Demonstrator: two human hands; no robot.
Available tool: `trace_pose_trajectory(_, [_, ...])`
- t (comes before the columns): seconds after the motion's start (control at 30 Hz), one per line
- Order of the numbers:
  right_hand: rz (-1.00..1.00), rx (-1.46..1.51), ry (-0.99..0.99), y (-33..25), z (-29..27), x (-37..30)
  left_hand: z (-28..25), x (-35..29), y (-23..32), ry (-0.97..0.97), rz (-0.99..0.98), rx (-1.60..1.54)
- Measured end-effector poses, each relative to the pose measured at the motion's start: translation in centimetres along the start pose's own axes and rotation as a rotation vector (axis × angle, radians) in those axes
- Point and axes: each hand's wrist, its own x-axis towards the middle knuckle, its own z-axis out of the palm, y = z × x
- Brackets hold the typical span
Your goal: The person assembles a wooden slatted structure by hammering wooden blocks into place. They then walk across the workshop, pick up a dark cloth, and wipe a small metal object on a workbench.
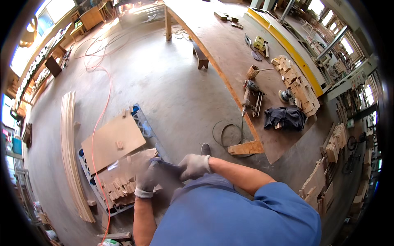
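Both my hands wear grey work gloves and are close together in front of my blue shirt. A dark blue, cloth-like piece (169,168) stretches between them; it is blurred, so its exact kind is unclear. My left hand (147,177) is closed on its left end, above the edge of a blue pallet (143,119). My right hand (194,167) has its fingers curled around the other end. Left of my hands, the pallet bears a large brown board (113,141) and many small wood pieces (117,188).
A long workbench (230,53) on the right carries a power drill (248,92), a sander (285,95), dark cloth (285,119) and stacked wood blocks (293,78). Long wooden strips (72,151) lie on the floor at left. An orange hose (98,123) crosses over the pallet.
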Motion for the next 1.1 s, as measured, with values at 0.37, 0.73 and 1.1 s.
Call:
trace_pose_trajectory(0.37, [-0.263, 0.212, 0.245, 10.1, -19.0, -1.0, 11.3, 16.0, 7.2, 0.108, -0.041, 0.046])
trace_pose_trajectory(0.73, [-0.182, 0.627, 0.575, 11.7, -30.0, -1.2, 17.3, 31.9, 10.2, -0.050, -0.082, -0.114])
trace_pose_trajectory(1.1, [-0.045, 0.661, 0.886, 8.0, -43.9, 4.1, 20.2, 54.4, 11.0, -0.313, -0.059, -0.057])
